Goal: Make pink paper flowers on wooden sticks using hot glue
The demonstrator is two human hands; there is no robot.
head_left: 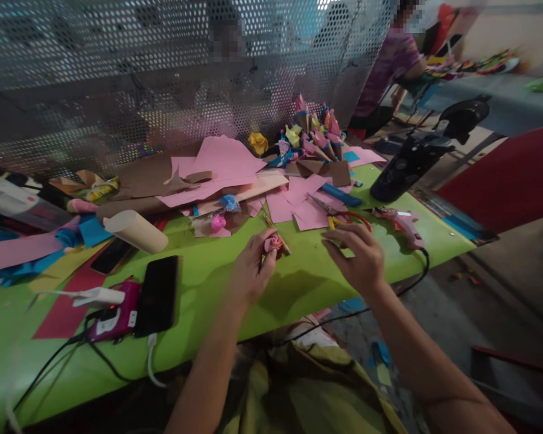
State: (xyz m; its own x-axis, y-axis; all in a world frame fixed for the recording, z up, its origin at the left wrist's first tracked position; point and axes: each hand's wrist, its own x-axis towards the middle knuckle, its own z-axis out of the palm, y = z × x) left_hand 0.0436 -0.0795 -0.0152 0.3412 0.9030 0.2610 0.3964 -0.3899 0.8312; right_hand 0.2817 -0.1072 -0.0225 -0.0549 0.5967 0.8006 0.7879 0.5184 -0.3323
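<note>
A small pink paper flower (273, 243) is pinched in my left hand (253, 262), above the front part of the green table. A thin brownish stick-like piece (286, 246) shows just beside the flower; whether it is joined to it I cannot tell. To the right, my right hand (359, 256) hovers over the table, apart from the flower. Its thumb and index tips come together in a pinch, and what lies between them, if anything, is too small to make out. Scissors (323, 206) and red-handled pliers (359, 219) lie just beyond that hand.
A pink glue gun (402, 224) lies right, its cord hanging over the edge. Pink paper sheets (219, 166) and finished paper flowers (319, 135) lie behind. A black tumbler (409, 166), phone (157, 295), purple power socket (115, 313) and paper roll (136, 231) surround the workspace. Another person (391, 66) sits far right.
</note>
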